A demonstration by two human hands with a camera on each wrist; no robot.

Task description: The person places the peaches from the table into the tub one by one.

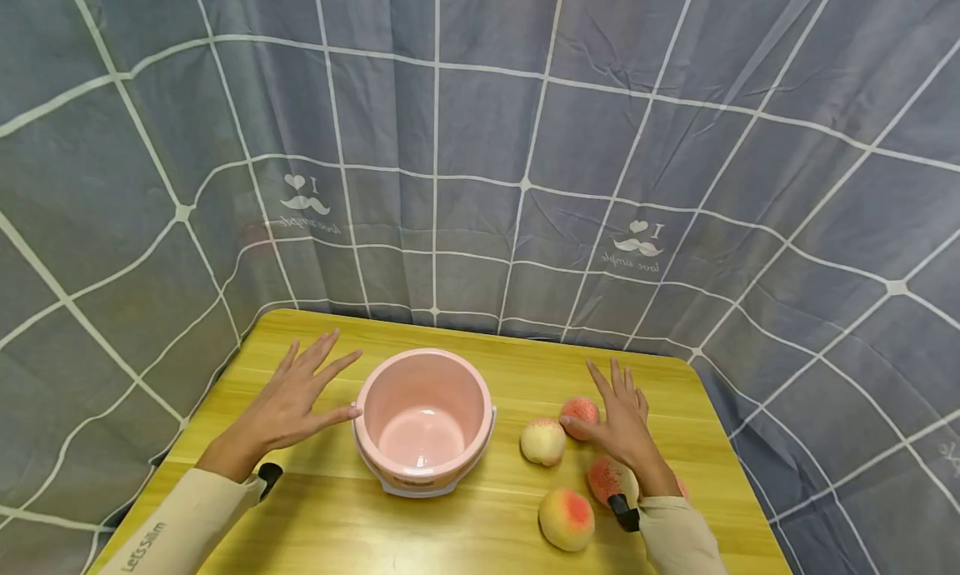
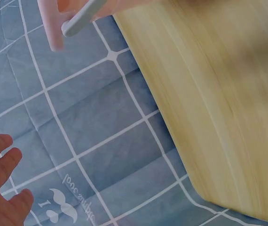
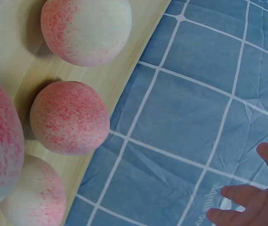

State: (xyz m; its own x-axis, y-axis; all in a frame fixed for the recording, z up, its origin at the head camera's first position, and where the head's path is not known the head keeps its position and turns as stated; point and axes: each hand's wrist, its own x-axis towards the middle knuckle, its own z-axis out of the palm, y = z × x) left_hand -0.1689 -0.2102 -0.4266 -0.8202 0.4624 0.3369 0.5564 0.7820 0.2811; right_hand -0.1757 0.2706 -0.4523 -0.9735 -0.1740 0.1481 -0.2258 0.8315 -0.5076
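Currently, the left hand (image 1: 296,402) and the right hand (image 1: 621,417) are held well apart, with fingers spread. The pink bucket (image 1: 424,388) is positioned between them, nearer the left hand. A pale peach (image 1: 542,442) is located between bucket and right hand; a red peach (image 1: 581,407) is partly covered by the right hand in the head view.

On the left sleeve (image 1: 180,525) I read "Let's S…im", its middle letters unclear to me. On the grey checked curtain (image 1: 480,125) I make out two mirror-reversed prints (image 1: 305,203), each with "I", a heart (image 1: 639,226), a moustache (image 1: 637,247) and "love simple". I cannot read the small mark (image 1: 415,482) on the pink bucket (image 1: 423,356).
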